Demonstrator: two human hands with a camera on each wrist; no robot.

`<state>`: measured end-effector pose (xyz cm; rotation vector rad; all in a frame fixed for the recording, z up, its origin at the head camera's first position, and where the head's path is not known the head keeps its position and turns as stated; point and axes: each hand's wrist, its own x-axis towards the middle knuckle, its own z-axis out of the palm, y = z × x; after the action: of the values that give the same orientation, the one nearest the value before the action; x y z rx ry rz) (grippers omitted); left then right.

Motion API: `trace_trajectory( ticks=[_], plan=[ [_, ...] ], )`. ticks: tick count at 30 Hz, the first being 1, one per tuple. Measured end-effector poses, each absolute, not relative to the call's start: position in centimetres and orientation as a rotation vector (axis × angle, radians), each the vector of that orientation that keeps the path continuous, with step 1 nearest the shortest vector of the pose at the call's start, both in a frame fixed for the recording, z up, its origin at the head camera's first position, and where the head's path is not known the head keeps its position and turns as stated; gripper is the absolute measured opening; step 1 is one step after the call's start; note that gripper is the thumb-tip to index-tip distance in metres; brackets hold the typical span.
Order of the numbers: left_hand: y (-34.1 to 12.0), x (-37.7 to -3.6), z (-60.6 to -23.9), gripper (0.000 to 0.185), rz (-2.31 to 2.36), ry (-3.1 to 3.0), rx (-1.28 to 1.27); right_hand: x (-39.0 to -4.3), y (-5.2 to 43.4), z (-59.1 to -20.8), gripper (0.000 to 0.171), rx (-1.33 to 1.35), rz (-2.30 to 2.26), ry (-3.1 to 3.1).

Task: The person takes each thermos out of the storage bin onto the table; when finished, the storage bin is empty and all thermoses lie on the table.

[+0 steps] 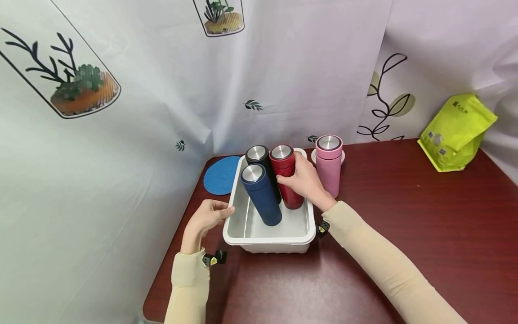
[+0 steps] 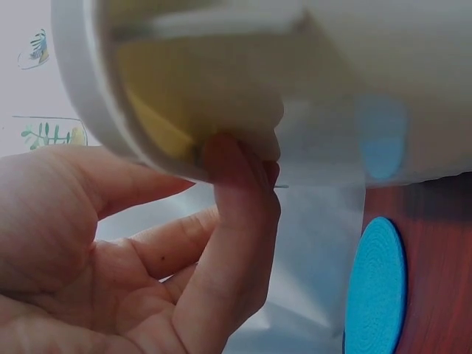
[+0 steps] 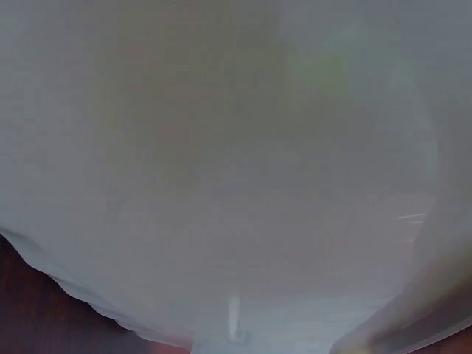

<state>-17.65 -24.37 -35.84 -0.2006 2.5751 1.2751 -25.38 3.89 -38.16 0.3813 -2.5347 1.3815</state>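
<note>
A white plastic tub (image 1: 269, 236) stands on the dark red table and holds three upright flasks with steel lids: a blue one (image 1: 261, 194), a black one (image 1: 259, 158) and a red one (image 1: 286, 173). My right hand (image 1: 304, 182) grips the red flask inside the tub. My left hand (image 1: 208, 216) holds the tub's left rim (image 2: 96, 110), fingers under the edge. A pink flask (image 1: 329, 163) stands on a white coaster just outside the tub's far right corner. The right wrist view shows only the tub's blurred white wall (image 3: 236, 177).
A round blue woven mat (image 1: 220, 174) lies at the table's far left corner and shows in the left wrist view as the blue mat (image 2: 377, 284). A lime green pouch (image 1: 455, 131) leans at the far right. Printed white curtains close in the left and back.
</note>
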Motion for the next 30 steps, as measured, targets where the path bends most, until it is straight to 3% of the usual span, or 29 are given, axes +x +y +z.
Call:
trace_trajectory(
  ticks=[13, 30],
  plan=[
    [-24.4, -17.5, -35.8, 0.035, 1.308, 2.585, -0.185, -24.7, 3.9, -38.1, 0.061, 0.309, 1.394, -2.372],
    [-24.1, -17.1, -36.1, 0.033, 1.357, 2.581, -0.196, -22.6, 4.6, -36.9, 0.061, 0.431, 1.375, -2.288]
  ],
)
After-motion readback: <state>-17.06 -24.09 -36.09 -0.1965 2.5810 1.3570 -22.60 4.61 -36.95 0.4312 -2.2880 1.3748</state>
